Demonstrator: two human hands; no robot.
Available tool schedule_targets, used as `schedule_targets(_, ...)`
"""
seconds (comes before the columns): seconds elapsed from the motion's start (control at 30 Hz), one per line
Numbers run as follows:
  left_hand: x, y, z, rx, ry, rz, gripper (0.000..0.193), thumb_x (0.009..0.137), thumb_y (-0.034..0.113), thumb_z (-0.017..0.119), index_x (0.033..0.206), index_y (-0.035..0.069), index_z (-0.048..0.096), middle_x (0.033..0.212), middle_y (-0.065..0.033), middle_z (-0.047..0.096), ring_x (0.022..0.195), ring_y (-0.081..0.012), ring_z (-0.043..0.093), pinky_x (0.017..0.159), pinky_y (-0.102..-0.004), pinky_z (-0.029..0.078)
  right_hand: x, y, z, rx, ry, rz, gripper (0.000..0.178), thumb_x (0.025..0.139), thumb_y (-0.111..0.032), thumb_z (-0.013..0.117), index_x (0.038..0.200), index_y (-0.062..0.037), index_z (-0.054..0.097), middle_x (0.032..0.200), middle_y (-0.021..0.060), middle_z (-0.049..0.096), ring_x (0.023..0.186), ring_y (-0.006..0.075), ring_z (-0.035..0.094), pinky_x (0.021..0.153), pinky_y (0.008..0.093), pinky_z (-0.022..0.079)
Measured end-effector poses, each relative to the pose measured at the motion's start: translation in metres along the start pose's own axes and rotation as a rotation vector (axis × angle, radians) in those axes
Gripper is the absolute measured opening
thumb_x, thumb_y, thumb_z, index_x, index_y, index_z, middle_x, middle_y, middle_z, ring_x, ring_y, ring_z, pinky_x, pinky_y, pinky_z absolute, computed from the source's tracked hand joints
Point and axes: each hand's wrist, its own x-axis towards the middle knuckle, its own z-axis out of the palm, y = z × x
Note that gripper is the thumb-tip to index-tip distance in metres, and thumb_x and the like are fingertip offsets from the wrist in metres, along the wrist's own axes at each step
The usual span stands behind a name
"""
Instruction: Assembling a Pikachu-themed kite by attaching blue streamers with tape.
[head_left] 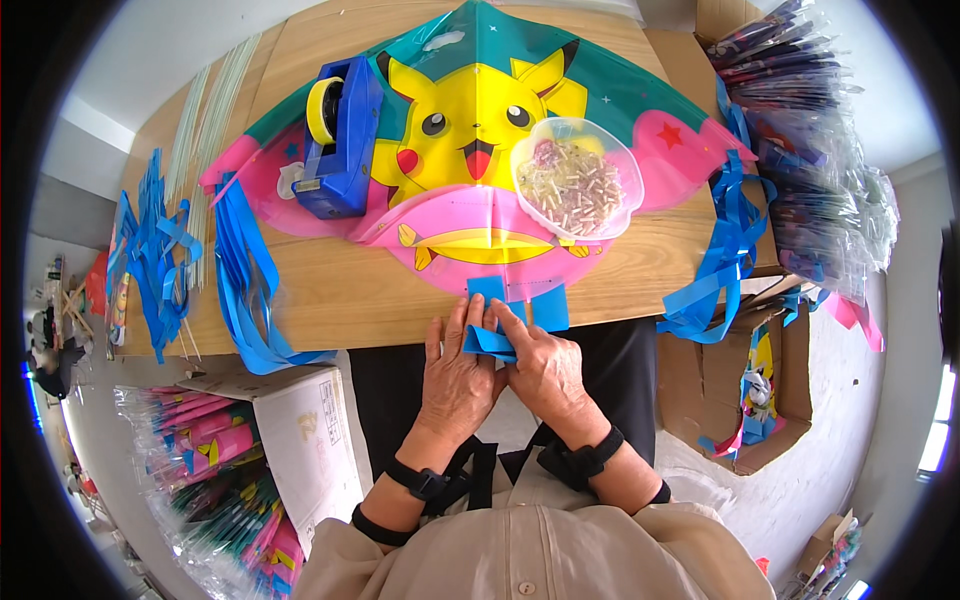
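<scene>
A kite [480, 130] of thin film lies on the table, green and pink with a yellow cartoon animal. Blue ribbon [488, 342] comes off its near pink tip and is folded over at the table's near edge. My left hand [456, 365] presses its fingers onto this ribbon. My right hand [548, 372] pinches the fold, its index finger pointing toward the kite. The thumbs are partly hidden. Left of the cartoon, a blue tape dispenser [345, 140] with a yellow roll stands on the kite. A clear tray [632, 165] of small tube-like pieces rests on its right side.
Blue ribbon bundles [245, 285] hang over the table [630, 285] at left and right [715, 265]. Thin pale rods [215, 110] lie at the far left. Bagged kites [820, 180] are stacked at right. Cardboard boxes [310, 440] stand below on both sides.
</scene>
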Motion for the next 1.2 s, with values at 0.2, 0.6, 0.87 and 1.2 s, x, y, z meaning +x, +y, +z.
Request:
schedule_targets(0.2, 0.001, -0.001, -0.004, -0.003, 0.005, 0.003, 0.068, 0.070, 0.022, 0.073, 0.129, 0.000, 0.048, 0.140, -0.0178, 0.039, 0.131, -0.0334, 0.035, 0.103, -0.0512, 0.029, 0.000, -0.002, -0.001, 0.007, -0.024, 0.002, 0.065, 0.068, -0.006, 0.063, 0.132, -0.0104, 0.047, 0.071, 0.0124, 0.063, 0.059, 0.0298, 0.063, 0.052, 0.0388, 0.051)
schedule_targets(0.6, 0.004, -0.004, -0.007, 0.010, 0.018, -0.001, 0.063, 0.072, 0.018, 0.070, 0.129, 0.003, 0.048, 0.139, -0.0143, 0.041, 0.129, -0.0298, 0.039, 0.102, -0.0503, 0.030, -0.001, -0.009, 0.004, 0.059, -0.049, 0.081, 0.070, 0.064, -0.005, 0.065, 0.132, -0.0070, 0.044, 0.072, 0.0161, 0.064, 0.062, 0.0341, 0.063, 0.055, 0.0417, 0.051)
schedule_targets(0.87, 0.004, -0.004, -0.009, 0.006, 0.037, 0.007, 0.059, 0.073, 0.011, 0.066, 0.129, 0.002, 0.049, 0.137, -0.0144, 0.043, 0.127, -0.0305, 0.041, 0.102, -0.0488, 0.032, 0.000, -0.012, 0.004, 0.079, -0.051, 0.098, 0.069, 0.066, -0.005, 0.064, 0.132, -0.0068, 0.044, 0.072, 0.0184, 0.064, 0.062, 0.0360, 0.063, 0.055, 0.0433, 0.050)
schedule_targets(1.2, 0.041, -0.101, -0.086, -0.034, 0.608, -0.202, 0.034, 0.079, -0.002, 0.055, 0.112, 0.005, 0.059, 0.112, -0.0140, 0.055, 0.108, -0.0324, 0.051, 0.095, -0.0391, 0.039, -0.003, -0.009, 0.007, -0.031, -0.100, 0.081, 0.079, 0.067, -0.009, 0.068, 0.138, -0.0033, 0.033, 0.067, 0.0165, 0.063, 0.058, 0.0342, 0.062, 0.054, 0.0425, 0.049)
